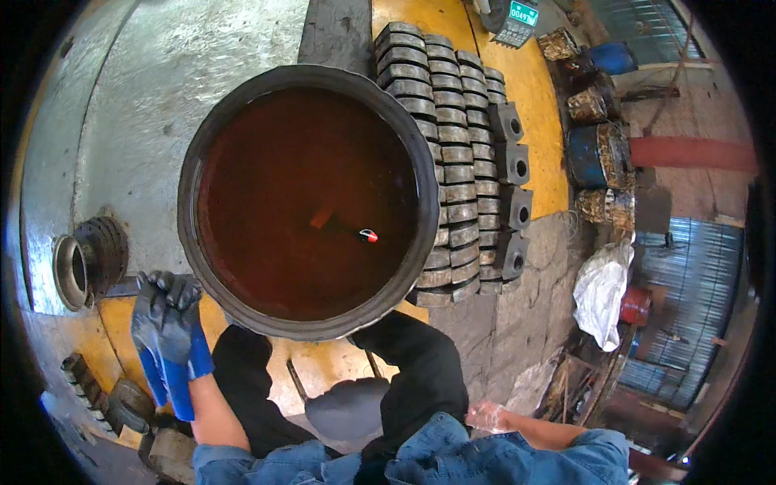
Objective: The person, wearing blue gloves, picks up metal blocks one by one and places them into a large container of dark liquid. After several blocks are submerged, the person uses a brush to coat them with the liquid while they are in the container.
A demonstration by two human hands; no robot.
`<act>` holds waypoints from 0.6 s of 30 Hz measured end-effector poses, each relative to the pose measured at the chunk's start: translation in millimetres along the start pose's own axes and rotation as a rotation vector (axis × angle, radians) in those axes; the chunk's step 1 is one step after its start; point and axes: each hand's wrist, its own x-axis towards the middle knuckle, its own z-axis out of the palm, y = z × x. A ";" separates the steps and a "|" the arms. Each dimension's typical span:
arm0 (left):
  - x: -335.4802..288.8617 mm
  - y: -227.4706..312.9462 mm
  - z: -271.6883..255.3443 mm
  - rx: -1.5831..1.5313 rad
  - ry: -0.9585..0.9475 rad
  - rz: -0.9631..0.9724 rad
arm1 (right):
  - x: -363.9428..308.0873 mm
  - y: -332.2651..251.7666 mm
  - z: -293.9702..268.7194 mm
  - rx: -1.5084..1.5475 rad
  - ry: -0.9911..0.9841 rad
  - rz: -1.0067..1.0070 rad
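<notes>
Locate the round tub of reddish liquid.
In the head view, the tub is left of centre, the gloved left hand near its lower left and rows of metal blocks along its right.

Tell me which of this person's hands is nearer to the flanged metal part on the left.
The left. The left hand is close to the flanged metal part, just to its lower right in the picture; the right hand is far off, low on the person's right side.

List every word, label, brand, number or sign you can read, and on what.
Lit green rectangular display on the grey boxy device at the top: digits, not copied here.
Device's pale markings: too small to read.
Grey-and-blue work glove at lower left: pale cuff marks, too small to read.
Nothing else readable.
</notes>
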 end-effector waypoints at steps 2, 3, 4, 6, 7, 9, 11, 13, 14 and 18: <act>-23.7 -8.0 17.0 -0.052 0.015 -0.041 | -20.3 10.9 18.6 -0.280 -0.129 -0.231; -37.8 -13.4 24.3 -0.097 0.021 -0.047 | -42.0 18.2 31.2 -0.273 -0.244 -0.175; -53.5 -16.6 32.0 -0.084 0.036 -0.074 | -61.6 22.8 38.6 -0.246 -0.340 -0.091; -83.8 -22.0 43.7 -0.115 0.144 -0.113 | -93.1 17.8 49.2 -0.226 -0.491 -0.003; -93.6 -23.6 47.2 -0.163 0.186 -0.139 | -102.0 8.5 47.7 -0.232 -0.550 0.013; -99.9 -19.8 49.5 -0.119 0.237 -0.137 | -100.2 -23.6 30.4 -0.273 -0.646 0.025; -96.4 -14.1 48.7 -0.117 0.230 -0.120 | -68.7 -70.6 -5.9 -0.410 -0.734 0.015; -87.1 -5.8 48.0 -0.102 0.231 -0.111 | -17.4 -131.7 -43.0 -0.608 -0.680 -0.055; -83.3 -2.2 48.4 -0.085 0.153 -0.123 | 10.4 -166.0 -56.1 -0.666 -0.546 -0.146; -70.5 5.4 55.3 -0.015 0.237 -0.045 | 95.5 -314.4 -24.3 -0.554 -0.269 -0.538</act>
